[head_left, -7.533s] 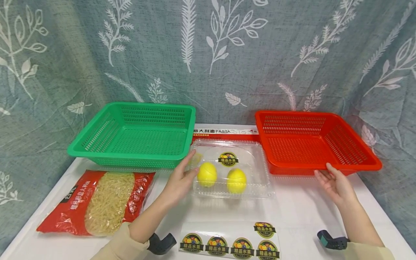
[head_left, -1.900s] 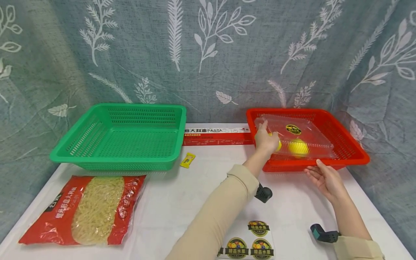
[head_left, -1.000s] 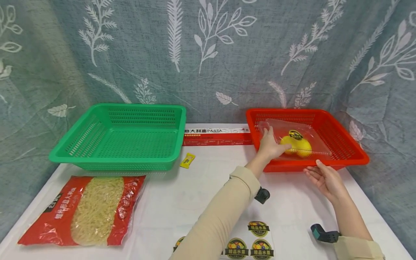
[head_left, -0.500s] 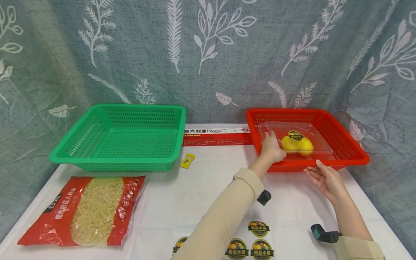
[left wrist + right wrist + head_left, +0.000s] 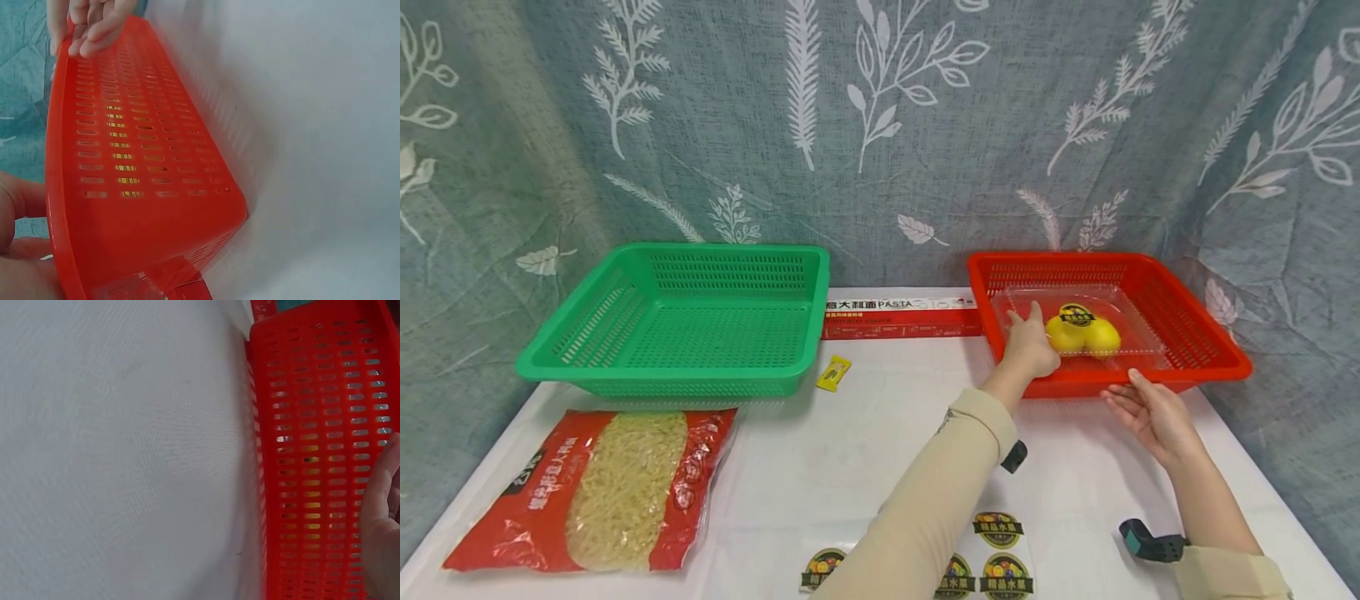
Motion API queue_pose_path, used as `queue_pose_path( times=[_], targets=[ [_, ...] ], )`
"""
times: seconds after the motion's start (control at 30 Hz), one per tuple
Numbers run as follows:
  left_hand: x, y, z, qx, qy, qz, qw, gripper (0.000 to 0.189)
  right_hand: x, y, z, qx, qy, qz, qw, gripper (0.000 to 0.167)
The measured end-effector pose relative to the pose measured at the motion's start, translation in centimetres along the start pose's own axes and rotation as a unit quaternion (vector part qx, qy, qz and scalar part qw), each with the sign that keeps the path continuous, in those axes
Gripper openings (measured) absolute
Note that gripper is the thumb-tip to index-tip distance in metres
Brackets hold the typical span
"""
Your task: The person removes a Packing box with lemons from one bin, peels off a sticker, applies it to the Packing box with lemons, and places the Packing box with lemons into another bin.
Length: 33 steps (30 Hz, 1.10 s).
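Observation:
A clear plastic fruit box (image 5: 1138, 327) lies in the red basket (image 5: 1206, 362) at the right of the head view. Inside it are two lemons (image 5: 1101, 337), and a round black fruit sticker (image 5: 1077, 315) is on the lid. My left hand (image 5: 1028, 343) is over the basket's left front corner, at the box's left end, fingers extended; whether it touches the box is unclear. My right hand (image 5: 1157, 417) holds the basket's front rim, thumb on top and fingers below. The left wrist view shows the right hand's fingers (image 5: 100, 28) outside the basket wall.
A green basket (image 5: 673, 375) stands at the back left, with a red pasta bag (image 5: 625, 492) before it. Between the baskets lie a red-and-white pasta box (image 5: 902, 321) and a small yellow packet (image 5: 833, 372). A sticker sheet (image 5: 1022, 546) lies at the front, partly behind the left sleeve.
The fruit box has gone from the table's middle into the red basket, carried by my left hand, and now lies flatter. The left hand has drawn slightly nearer. My right hand stays at the rim.

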State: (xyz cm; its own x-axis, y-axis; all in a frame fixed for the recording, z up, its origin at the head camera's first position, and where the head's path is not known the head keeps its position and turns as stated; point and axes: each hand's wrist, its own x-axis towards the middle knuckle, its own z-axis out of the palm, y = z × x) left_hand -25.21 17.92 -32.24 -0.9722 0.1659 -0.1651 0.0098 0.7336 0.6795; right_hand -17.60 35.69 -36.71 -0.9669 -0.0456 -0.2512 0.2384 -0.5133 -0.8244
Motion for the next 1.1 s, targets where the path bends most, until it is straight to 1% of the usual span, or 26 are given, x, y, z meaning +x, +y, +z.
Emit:
queue_pose_path(
  times=[0.13,0.23,0.33,0.47,0.53,0.6,0.67,0.73,0.77,0.8,0.83,0.9,1.0,1.03,1.1],
  targets=[
    [0.3,-0.2,0.1,-0.007,0.0,-0.001,1.0,0.084,0.0,-0.3,0.2,-0.006,0.011,0.012,0.9998,0.016],
    [0.2,-0.4,0.0,-0.015,0.004,0.006,0.9999,0.084,0.1,-0.4,0.3,-0.013,0.015,0.019,0.9996,0.017],
    [0.0,-0.6,-0.1,-0.041,0.012,0.024,0.9988,0.082,0.1,-0.4,0.2,-0.026,0.013,0.02,0.9994,0.017],
    [-0.4,-1.1,-0.3,-0.071,0.02,0.053,0.9959,0.076,0.1,-0.3,0.2,-0.061,0.001,0.018,0.998,0.02],
    [-0.7,-1.4,-0.6,-0.081,0.02,0.064,0.9944,0.072,0.0,-0.3,0.2,-0.085,-0.001,0.022,0.9962,0.026],
    [-1.1,-1.8,-1.1,-0.092,0.016,0.076,0.9927,0.069,0.0,-0.3,0.3,-0.112,-0.003,0.027,0.9933,0.036],
    [-1.5,-2.2,-1.7,-0.104,0.011,0.086,0.9907,0.067,0.0,-0.2,0.5,-0.154,-0.002,0.03,0.9875,0.045],
    [-1.9,-2.8,-2.4,-0.111,0.005,0.095,0.9892,0.066,-0.1,-0.1,0.7,-0.219,-0.004,0.024,0.9755,0.057],
    [-2.1,-3.2,-2.8,-0.116,-0.001,0.099,0.9883,0.065,-0.1,-0.1,0.8,-0.253,-0.004,0.021,0.9673,0.062],
    [-2.3,-3.6,-3.1,-0.118,-0.006,0.104,0.9875,0.064,-0.1,0.0,0.9,-0.29,-0.004,0.017,0.9568,0.067],
    [-2.6,-4.0,-3.5,-0.123,-0.014,0.107,0.9865,0.063,-0.2,0.0,1.1,-0.328,-0.003,0.01,0.9445,0.07],
    [-3.0,-4.8,-4.2,-0.126,-0.029,0.112,0.9853,0.062,-0.3,0.2,1.3,-0.401,0.0,-0.007,0.9162,0.074],
    [-3.5,-6.1,-5.2,-0.129,-0.053,0.12,0.983,0.06,-0.5,0.3,1.8,-0.48,0.011,-0.037,0.8764,0.071],
    [-3.6,-6.5,-5.5,-0.13,-0.058,0.123,0.9821,0.06,-0.5,0.3,2.0,-0.499,0.015,-0.049,0.8652,0.069],
    [-4.0,-7.3,-6.1,-0.131,-0.066,0.132,0.9803,0.059,-0.6,0.4,2.3,-0.524,0.022,-0.071,0.8487,0.064]
  ],
)
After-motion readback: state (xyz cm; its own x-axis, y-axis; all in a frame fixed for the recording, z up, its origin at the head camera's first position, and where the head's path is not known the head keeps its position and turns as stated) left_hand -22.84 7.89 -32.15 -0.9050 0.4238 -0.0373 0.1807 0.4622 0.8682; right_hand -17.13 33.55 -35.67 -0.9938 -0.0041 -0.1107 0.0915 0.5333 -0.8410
